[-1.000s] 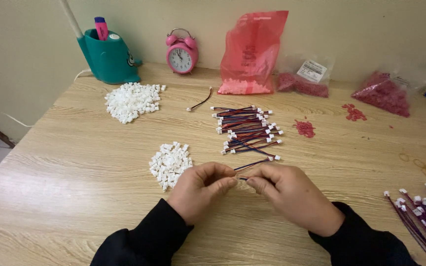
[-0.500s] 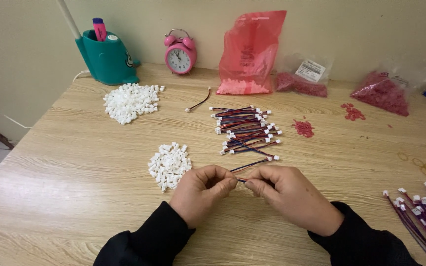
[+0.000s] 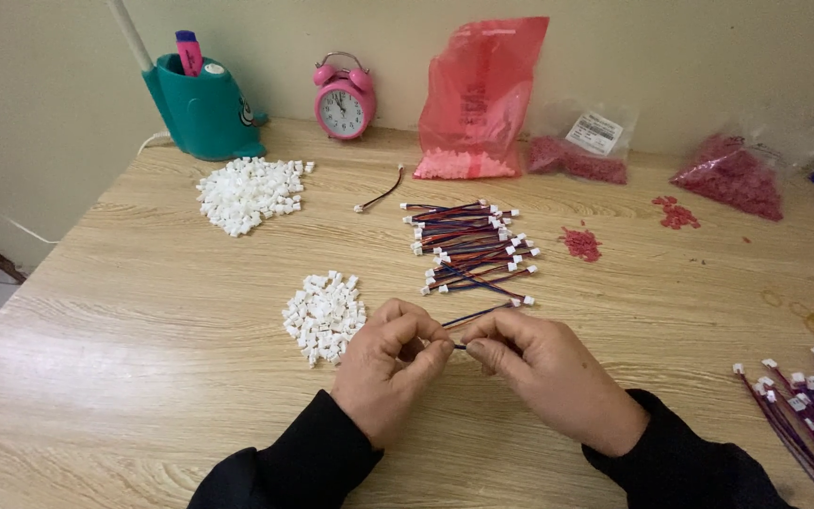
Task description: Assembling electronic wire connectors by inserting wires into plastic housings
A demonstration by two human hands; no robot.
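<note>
Far left: a teal pen holder (image 3: 202,106) stands at the back of the wooden table (image 3: 124,320); a large heap of white connector housings (image 3: 251,191) lies in front of it.
Small heap: a smaller pile of white housings (image 3: 323,315) lies just beside the left hand, on its outer side.
Left hand: the left hand (image 3: 390,369) is pinched shut, thumb and forefinger closed on the near end of the thin wire lead (image 3: 482,313); whether a white housing sits under the fingertips I cannot tell.
Step in hand: by the look of it, a housing is being fitted to the wire's bare end; that calls for a straight, steady push between the two pinches.
Wire: the lead runs from between the hands up and to the right, its far end with a white plug resting on the table near the bundle of finished leads (image 3: 468,245).
Right hand: the right hand (image 3: 544,372) also pinches the wire, fingertips almost touching those of the left.
Far right: another bundle of purple leads (image 3: 807,415) lies well apart at the table's edge.
</note>
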